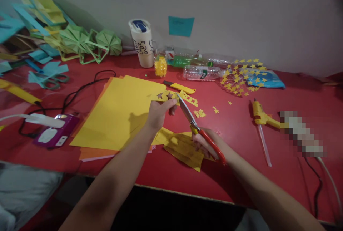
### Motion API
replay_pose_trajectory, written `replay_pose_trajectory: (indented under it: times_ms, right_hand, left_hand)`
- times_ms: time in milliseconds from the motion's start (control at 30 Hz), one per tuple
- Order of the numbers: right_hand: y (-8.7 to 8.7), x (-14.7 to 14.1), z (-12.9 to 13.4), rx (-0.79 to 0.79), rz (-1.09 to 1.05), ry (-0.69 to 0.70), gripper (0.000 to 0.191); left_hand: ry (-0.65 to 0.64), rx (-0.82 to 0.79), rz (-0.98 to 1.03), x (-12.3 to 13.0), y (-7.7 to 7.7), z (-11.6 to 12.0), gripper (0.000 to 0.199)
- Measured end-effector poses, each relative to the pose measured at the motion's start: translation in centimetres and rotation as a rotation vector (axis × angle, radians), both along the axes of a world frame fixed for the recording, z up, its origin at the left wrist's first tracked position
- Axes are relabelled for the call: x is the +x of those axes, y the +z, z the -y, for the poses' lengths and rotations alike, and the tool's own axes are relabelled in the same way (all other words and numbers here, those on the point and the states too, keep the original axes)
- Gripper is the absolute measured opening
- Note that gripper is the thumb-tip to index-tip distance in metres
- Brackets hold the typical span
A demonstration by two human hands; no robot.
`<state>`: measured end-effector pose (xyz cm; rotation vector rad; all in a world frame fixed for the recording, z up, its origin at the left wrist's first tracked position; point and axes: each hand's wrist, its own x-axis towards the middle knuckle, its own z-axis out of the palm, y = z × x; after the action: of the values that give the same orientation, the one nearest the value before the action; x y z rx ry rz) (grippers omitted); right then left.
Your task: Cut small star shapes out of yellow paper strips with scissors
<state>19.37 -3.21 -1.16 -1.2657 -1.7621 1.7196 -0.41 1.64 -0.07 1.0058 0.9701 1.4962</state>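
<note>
My left hand [160, 112] pinches a small piece of yellow paper [177, 99] between thumb and fingers, above the yellow sheets [112, 113]. Red-handled scissors [197, 126] are in my right hand [203, 141], their blades pointing up and left, with the tips at the pinched paper. Behind the hands lie yellow strips with star-shaped holes [190, 99] and a yellow cutter knife [182, 87]. Several small yellow stars [199, 113] lie just right of the scissors. Yellow paper pieces [184, 152] rest on the red table below the hands.
At the back stand a white tumbler [145, 50] and plastic bottles [202, 72]; star decorations [238, 79] are to their right. A yellow glue gun [258, 113] lies right. Folded paper shapes [77, 39], a purple power adapter [56, 131], cables and grey-handled scissors [56, 80] are left.
</note>
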Motion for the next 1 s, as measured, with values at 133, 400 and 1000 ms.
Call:
replay_pose_trajectory:
  times_ms: [133, 400, 1000]
  right_hand:
    - [-0.2, -0.1, 0.1, -0.013, 0.013, -0.019, 0.063]
    - [-0.1, -0.2, 0.3, -0.022, 0.012, -0.042, 0.060]
    - [0.8, -0.3, 0.3, -0.053, 0.032, -0.057, 0.056]
  left_hand:
    - [-0.006, 0.001, -0.001, 0.0, -0.2, 0.0, 0.019]
    - [-0.014, 0.019, 0.009, 0.0, 0.0, 0.0, 0.017]
    - [-0.006, 0.005, 0.022, -0.1, -0.2, 0.0, 0.017]
